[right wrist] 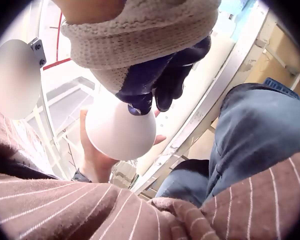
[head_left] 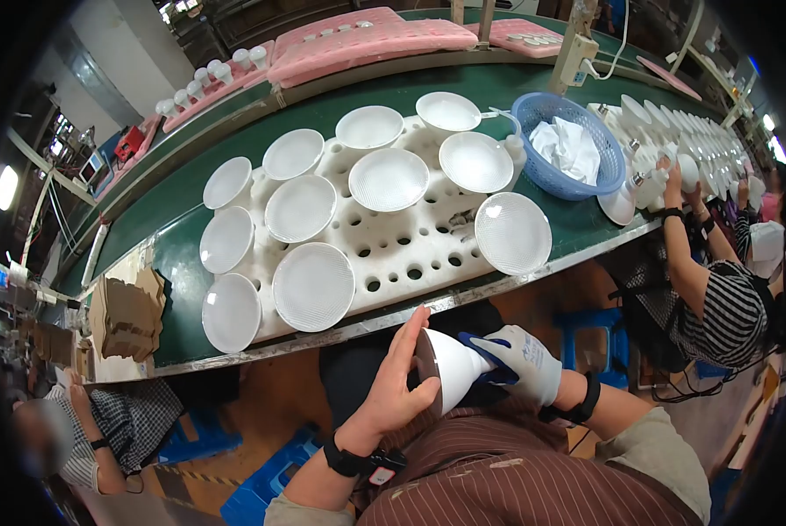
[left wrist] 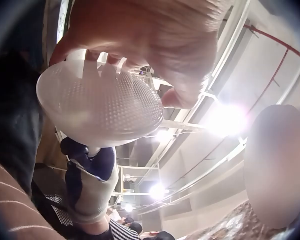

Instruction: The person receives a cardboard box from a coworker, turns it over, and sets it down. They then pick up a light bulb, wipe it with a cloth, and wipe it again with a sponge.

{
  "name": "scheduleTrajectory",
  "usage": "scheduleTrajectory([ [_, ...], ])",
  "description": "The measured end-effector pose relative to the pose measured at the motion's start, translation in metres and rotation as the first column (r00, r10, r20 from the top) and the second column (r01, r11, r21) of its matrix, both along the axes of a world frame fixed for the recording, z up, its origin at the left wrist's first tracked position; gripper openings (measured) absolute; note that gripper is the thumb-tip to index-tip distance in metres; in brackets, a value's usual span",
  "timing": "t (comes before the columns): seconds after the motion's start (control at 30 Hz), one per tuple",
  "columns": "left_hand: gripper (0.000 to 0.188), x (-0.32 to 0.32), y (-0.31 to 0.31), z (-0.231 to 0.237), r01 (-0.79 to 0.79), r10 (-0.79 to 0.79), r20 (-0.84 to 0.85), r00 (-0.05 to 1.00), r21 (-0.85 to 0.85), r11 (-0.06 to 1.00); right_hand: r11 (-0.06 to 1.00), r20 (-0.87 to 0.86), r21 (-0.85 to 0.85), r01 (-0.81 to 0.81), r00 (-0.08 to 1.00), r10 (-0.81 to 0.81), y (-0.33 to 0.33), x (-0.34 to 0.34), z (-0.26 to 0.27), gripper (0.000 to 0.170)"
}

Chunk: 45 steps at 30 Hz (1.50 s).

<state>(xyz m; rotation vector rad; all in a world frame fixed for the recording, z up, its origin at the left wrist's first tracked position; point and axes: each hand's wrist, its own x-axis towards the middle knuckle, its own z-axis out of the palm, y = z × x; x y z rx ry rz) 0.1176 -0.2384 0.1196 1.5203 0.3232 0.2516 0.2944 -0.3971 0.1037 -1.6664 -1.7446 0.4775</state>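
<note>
A white cone-shaped lamp (head_left: 453,372) is held between both hands above the person's lap, its wide face turned to the left hand. The bare left hand (head_left: 394,386) spreads over that face, thumb and fingers at the rim. In the left wrist view its dimpled lens (left wrist: 107,102) shows under the left hand (left wrist: 145,42). The right hand (head_left: 523,361), in a white and blue glove, grips the narrow neck end. In the right wrist view the gloved fingers of the right hand (right wrist: 150,70) curl at the neck of the white lamp body (right wrist: 121,131).
On the green bench (head_left: 178,323), a white foam tray (head_left: 393,294) with holes bears several lamps. A blue basket (head_left: 533,110) with white cloth stands at its right. Cardboard pieces (head_left: 128,316) lie at the left. Other people sit on both sides.
</note>
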Motion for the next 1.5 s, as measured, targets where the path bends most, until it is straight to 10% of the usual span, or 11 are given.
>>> scheduleTrajectory([
  [0.23,0.073,0.004,0.000,-0.022,-0.039,-0.004,-0.085,0.996,-0.490,0.871,0.995,0.203,0.101,0.024,0.978,-0.044,-0.002,0.000,0.024,0.060],
  [0.43,0.090,0.008,-0.007,0.001,0.055,-0.043,-0.041,0.998,0.347,0.936,0.981,0.015,-0.175,0.081,0.997,-0.079,-0.009,0.003,0.006,0.059],
  [0.63,0.094,0.013,-0.010,0.023,0.050,-0.095,0.057,0.994,0.530,0.846,0.980,-0.019,-0.177,0.095,0.995,-0.099,-0.007,0.001,0.008,0.049],
  [1.13,0.092,0.019,-0.014,0.003,0.059,-0.074,-0.072,0.995,-0.197,0.979,0.969,0.316,0.146,0.197,0.919,-0.234,-0.014,-0.002,0.018,0.057],
  [1.23,0.089,0.018,-0.016,0.014,0.064,-0.066,-0.053,0.996,-0.043,0.997,0.972,0.314,0.073,0.221,0.920,-0.233,-0.009,0.000,0.022,0.055],
  [1.3,0.091,0.019,-0.016,0.018,0.057,-0.083,0.030,0.996,0.505,0.861,0.985,0.055,-0.081,0.153,0.987,-0.148,-0.003,0.005,0.004,0.053],
  [1.5,0.094,0.018,-0.017,0.024,0.052,-0.112,0.072,0.991,0.565,0.823,0.993,0.164,0.006,0.118,0.980,-0.117,-0.003,0.004,0.026,0.056],
])
